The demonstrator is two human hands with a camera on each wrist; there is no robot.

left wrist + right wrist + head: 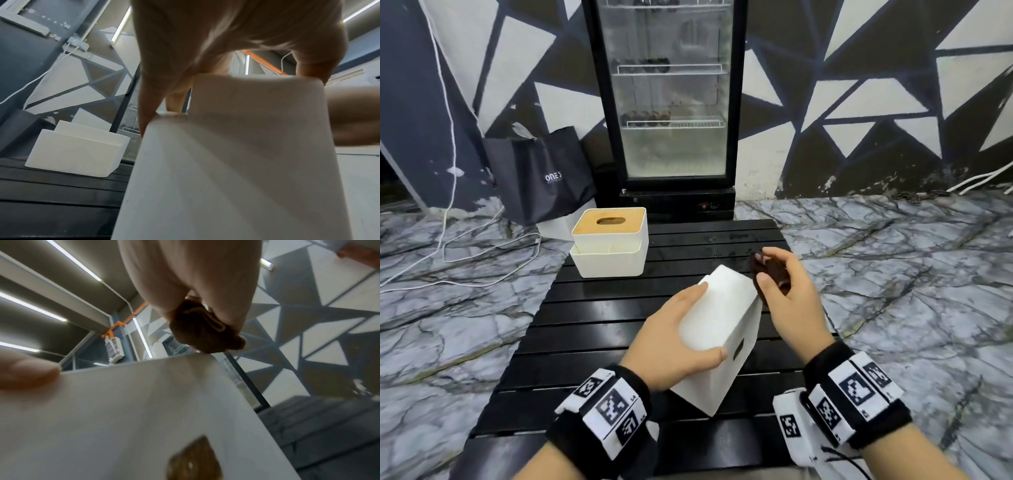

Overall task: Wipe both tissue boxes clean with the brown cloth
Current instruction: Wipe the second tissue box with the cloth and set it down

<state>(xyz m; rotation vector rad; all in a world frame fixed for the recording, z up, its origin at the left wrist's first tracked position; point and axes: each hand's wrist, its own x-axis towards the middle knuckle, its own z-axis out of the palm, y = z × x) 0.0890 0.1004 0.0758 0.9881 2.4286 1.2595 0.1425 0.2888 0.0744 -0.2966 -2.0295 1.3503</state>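
Centre frame, left hand [674, 339] grips the tilted white tissue box [722, 329] to expose its side, while right hand [787, 294] pinches the bunched brown cloth [765, 270] at its far edge; second tissue box [609, 241] waits upper left.

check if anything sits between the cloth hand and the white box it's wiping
Nothing visible does. The right hand grips the brown cloth right at the far top edge of the tilted white tissue box, which the left hand holds.
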